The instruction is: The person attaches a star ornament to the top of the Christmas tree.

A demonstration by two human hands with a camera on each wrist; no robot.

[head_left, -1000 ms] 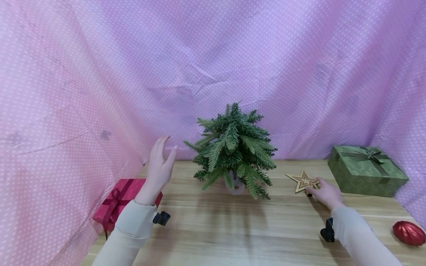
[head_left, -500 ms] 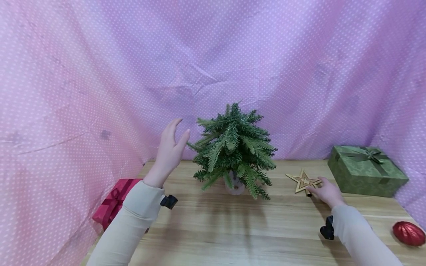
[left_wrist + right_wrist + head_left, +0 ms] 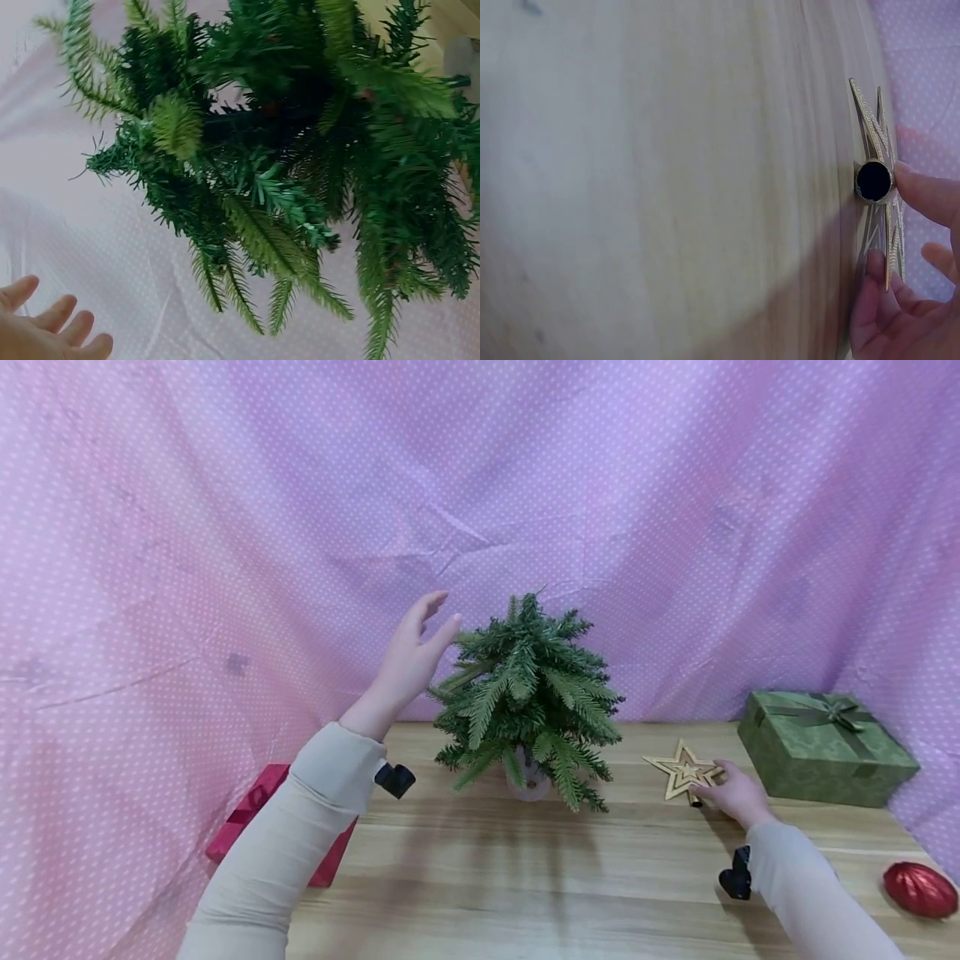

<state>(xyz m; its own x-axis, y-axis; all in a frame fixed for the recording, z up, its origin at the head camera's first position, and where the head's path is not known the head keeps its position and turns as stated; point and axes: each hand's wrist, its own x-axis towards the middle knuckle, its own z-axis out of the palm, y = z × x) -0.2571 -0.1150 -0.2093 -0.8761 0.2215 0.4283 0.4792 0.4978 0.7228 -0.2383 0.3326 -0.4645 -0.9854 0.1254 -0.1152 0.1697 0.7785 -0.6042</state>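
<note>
A small artificial Christmas tree point(image 3: 528, 693) stands upright on the wooden table point(image 3: 480, 893). My left hand point(image 3: 412, 656) is raised at the tree's upper left, fingers apart and holding nothing; in the left wrist view its fingers point(image 3: 56, 319) show below the branches point(image 3: 255, 150), apart from them. On the right, my right hand point(image 3: 738, 795) pinches a gold star tree topper point(image 3: 684, 771) by its right side, low over the table. The right wrist view shows the star edge-on, with the round dark opening of its socket point(image 3: 874, 181) facing the camera and the thumb against it.
A red gift box point(image 3: 330, 860) with a ribbon lies at the left, partly behind my left sleeve. At the back right sits a green gift box point(image 3: 828, 747) with a bow. A shiny red ornament point(image 3: 921, 889) rests near the right edge. Pink dotted cloth point(image 3: 480, 485) hangs behind.
My left hand has risen and moved right, from beside the red box to the tree's upper left. My right hand and the star have hardly moved.
</note>
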